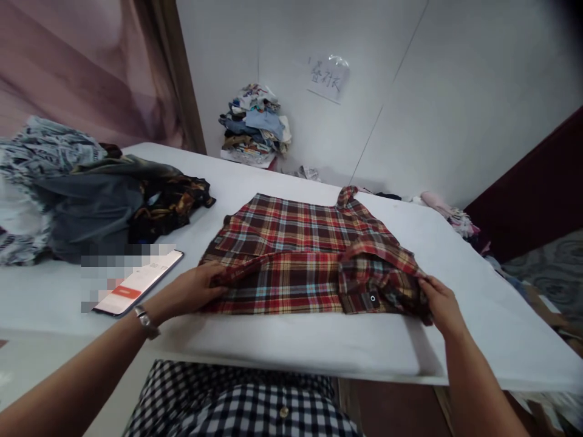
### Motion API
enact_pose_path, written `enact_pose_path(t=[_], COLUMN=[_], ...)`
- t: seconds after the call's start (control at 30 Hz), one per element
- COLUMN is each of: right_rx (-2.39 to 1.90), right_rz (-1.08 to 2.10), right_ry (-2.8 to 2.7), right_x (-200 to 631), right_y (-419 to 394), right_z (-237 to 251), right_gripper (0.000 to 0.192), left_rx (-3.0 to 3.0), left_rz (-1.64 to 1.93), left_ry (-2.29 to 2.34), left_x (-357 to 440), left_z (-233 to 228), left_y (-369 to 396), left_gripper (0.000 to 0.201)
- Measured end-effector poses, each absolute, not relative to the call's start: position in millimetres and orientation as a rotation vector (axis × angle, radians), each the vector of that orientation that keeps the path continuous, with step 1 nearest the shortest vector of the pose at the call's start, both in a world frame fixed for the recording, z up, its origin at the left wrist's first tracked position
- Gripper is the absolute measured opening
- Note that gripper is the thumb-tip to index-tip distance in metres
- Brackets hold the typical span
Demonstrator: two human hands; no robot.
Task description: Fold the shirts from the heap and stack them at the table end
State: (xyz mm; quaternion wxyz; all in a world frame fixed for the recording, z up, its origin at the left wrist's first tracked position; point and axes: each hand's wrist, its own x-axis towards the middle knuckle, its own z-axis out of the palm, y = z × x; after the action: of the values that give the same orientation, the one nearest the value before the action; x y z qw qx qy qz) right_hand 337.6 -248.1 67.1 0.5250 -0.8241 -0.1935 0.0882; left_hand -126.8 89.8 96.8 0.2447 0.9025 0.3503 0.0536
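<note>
A red, brown and yellow plaid shirt (296, 273) lies partly folded across the white table in front of me. My left hand (195, 288) grips its left edge, fingers closed on the cloth. At the other side, my right hand (441, 300) pinches the near right edge, where the fabric is bunched and slightly raised. A cuff with a button shows at the near right of the shirt. One layer is turned over toward the far side, making a crease through the middle. The fingertips of both hands are partly hidden by the cloth.
A phone (141, 285) with a lit screen lies left of the shirt on the white table (296, 346). Behind it sits a heap of clothes (95, 194). Another stack of garments (257, 124) stands beyond the far edge, near a wall with a paper sign (328, 79).
</note>
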Motion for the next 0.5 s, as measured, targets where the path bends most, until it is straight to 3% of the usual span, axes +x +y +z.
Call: enact_pose_path(t=[0.33, 0.5], right_rx=[-2.226, -2.23], right_rz=[0.228, 0.265], right_ry=[-0.676, -0.551], right_x=[326, 328], right_y=[-240, -240], right_z=[57, 49], right_gripper=[0.046, 0.033], left_rx=[2.046, 2.157], left_rz=[0.399, 0.378], left_ry=[1.019, 1.453], left_x=[-117, -117], left_z=[109, 99], left_y=[90, 119], left_gripper=[0.039, 0.046])
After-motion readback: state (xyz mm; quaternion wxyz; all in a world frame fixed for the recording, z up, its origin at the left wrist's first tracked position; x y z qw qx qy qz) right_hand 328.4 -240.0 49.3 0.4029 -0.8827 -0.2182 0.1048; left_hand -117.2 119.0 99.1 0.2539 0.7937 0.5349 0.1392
